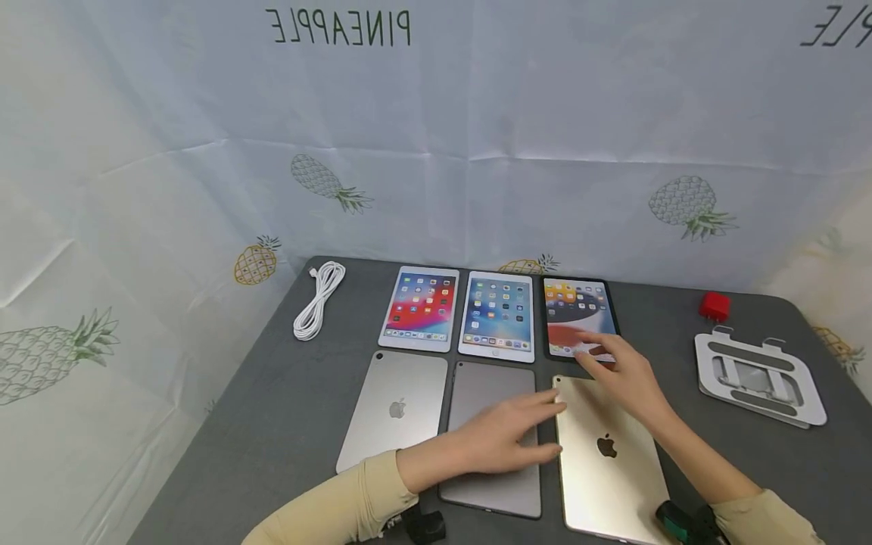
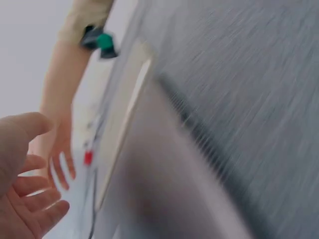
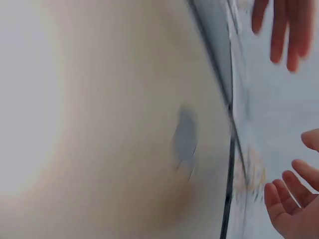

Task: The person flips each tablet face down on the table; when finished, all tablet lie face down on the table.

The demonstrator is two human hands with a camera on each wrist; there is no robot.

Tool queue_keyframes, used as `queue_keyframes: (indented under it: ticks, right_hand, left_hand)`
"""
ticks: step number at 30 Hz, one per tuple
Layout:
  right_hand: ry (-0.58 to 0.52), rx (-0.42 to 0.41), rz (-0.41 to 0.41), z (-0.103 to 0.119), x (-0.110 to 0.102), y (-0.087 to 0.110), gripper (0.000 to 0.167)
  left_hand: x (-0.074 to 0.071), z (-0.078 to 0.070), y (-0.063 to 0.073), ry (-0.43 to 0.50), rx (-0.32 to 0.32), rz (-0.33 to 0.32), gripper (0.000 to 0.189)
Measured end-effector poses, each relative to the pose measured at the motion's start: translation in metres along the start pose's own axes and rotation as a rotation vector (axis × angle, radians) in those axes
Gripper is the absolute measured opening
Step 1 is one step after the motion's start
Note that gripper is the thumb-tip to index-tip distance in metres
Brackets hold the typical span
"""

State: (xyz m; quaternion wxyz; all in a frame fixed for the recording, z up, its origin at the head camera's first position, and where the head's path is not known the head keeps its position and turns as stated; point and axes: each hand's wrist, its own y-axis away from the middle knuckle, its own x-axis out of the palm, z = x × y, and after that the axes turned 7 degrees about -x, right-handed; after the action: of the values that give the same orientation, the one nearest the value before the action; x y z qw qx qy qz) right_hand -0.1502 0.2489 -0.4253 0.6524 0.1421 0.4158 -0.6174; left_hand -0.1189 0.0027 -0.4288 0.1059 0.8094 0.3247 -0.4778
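Observation:
In the head view my left hand (image 1: 500,435) is over a dark grey tablet (image 1: 493,492) lying back up, its fingers spread toward the gold tablet's left edge. My right hand (image 1: 623,375) hovers with loosely bent fingers where the gold tablet (image 1: 606,484), also back up, meets the black-bezelled tablet (image 1: 579,306). That one lies screen up and lit, its lower right corner overlapped by the right fingers. Nothing is held in either hand. The gold back (image 3: 124,124) fills much of the right wrist view, blurred.
To the left lie a silver tablet (image 1: 395,409), back up, and two white-framed tablets (image 1: 418,309) (image 1: 497,314) with lit screens. A coiled white cable (image 1: 320,299) is at the far left. A red charger plug (image 1: 714,306) and a folded metal stand (image 1: 756,378) are at right.

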Motion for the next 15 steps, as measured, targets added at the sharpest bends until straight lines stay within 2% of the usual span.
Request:
queue_keyframes:
  ticks: [2, 6, 12, 15]
  right_hand:
    - [-0.057, -0.009, 0.005, 0.008, 0.009, -0.010, 0.042]
    - [-0.142, -0.005, 0.010, 0.022, 0.029, -0.028, 0.045]
    - [-0.286, -0.004, 0.030, 0.044, 0.060, -0.051, 0.050]
    - [-0.354, 0.014, 0.058, 0.054, 0.076, -0.059, 0.053]
  left_hand:
    - [-0.012, 0.011, 0.001, 0.091, -0.032, -0.069, 0.056]
    - [-0.031, 0.036, 0.005, 0.233, -0.140, -0.209, 0.055]
    - [-0.053, 0.076, 0.021, 0.466, -0.362, -0.450, 0.051]
    - [-0.063, 0.094, 0.031, 0.565, -0.448, -0.559, 0.048]
